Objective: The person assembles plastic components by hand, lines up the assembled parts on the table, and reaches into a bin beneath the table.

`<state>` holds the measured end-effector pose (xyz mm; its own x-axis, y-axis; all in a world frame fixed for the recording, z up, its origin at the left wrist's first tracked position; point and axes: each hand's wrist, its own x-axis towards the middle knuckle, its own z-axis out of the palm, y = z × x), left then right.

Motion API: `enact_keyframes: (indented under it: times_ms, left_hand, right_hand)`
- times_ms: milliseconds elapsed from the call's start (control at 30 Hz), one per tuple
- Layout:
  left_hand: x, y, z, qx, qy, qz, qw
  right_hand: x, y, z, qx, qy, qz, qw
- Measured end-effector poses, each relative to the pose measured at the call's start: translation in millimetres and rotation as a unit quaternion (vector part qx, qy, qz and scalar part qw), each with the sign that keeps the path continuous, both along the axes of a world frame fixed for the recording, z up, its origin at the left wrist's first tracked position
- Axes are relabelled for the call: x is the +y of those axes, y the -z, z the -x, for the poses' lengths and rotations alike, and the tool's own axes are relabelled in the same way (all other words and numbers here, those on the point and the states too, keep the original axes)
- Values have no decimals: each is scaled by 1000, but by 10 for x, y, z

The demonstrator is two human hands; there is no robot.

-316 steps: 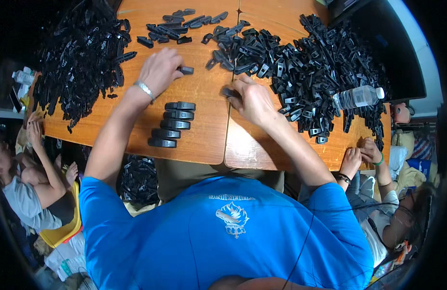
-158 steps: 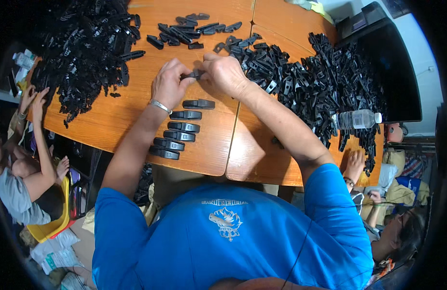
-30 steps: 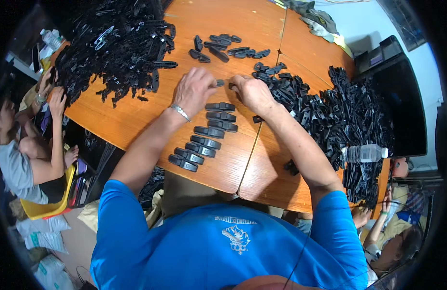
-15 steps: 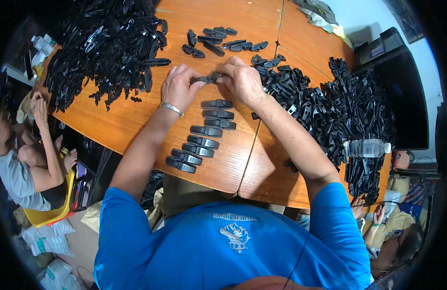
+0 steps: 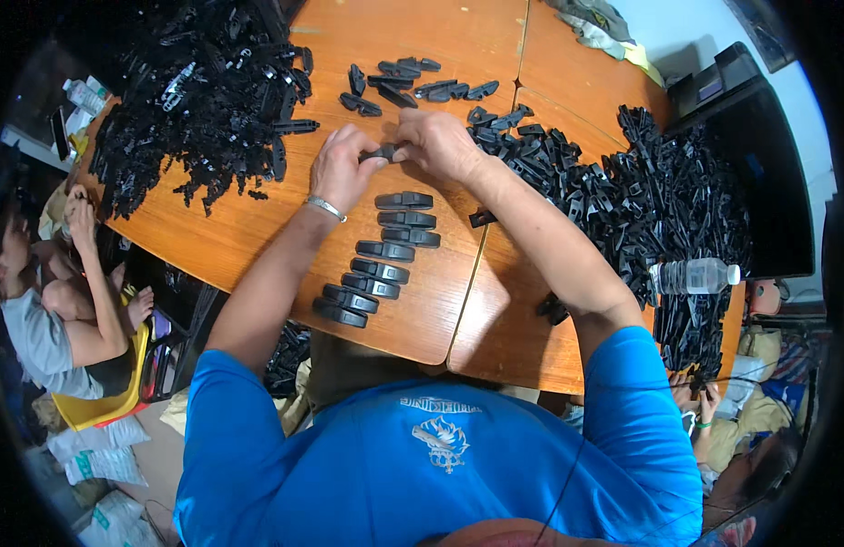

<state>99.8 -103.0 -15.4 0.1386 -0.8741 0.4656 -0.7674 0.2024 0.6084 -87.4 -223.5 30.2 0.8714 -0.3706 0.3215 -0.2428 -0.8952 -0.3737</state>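
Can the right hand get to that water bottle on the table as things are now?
Probably not: the right hand is pinching a black clip with the left hand, and the water bottle lies far right.

water bottle (image 5: 693, 275) (lying flat) | black monitor (image 5: 766, 173) | yellow chair (image 5: 98, 406)

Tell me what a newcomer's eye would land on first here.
Two big heaps of black plastic parts, the left heap at the table's far left and the right heap spilling down its right side. Mid-table, the left hand and right hand pinch one black piece together, above a neat row of finished pieces.
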Motion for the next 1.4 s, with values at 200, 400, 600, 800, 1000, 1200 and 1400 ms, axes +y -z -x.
enact_keyframes:
  times_ms: [200, 400, 600, 800, 1000, 1200, 1400]
  left_hand:
    - [20, 32, 59, 52, -10, -55, 997]
    - [127, 21, 65, 35, -18, -48, 998]
    - [62, 50, 177, 12, 20, 20, 1000]
    - [143, 33, 61, 14, -9, -30, 999]
    - [52, 11, 152, 9, 17, -9, 1000]
    - [71, 43, 95, 35, 12, -44, 998]
    - [-2, 35, 155, 33, 11, -25, 999]
  right_hand:
    - [261, 92, 165, -33, 101, -42, 993]
    - [436, 113, 123, -80, 139, -136, 978]
    - [257, 71, 393, -30, 130, -68, 989]
    - [261, 148, 304, -54, 109, -58, 991]
    - [160, 63, 447, 1, 144, -90, 986]
    - [170, 56, 398, 8, 120, -69, 990]
    - [161, 104, 205, -3, 63, 7, 998]
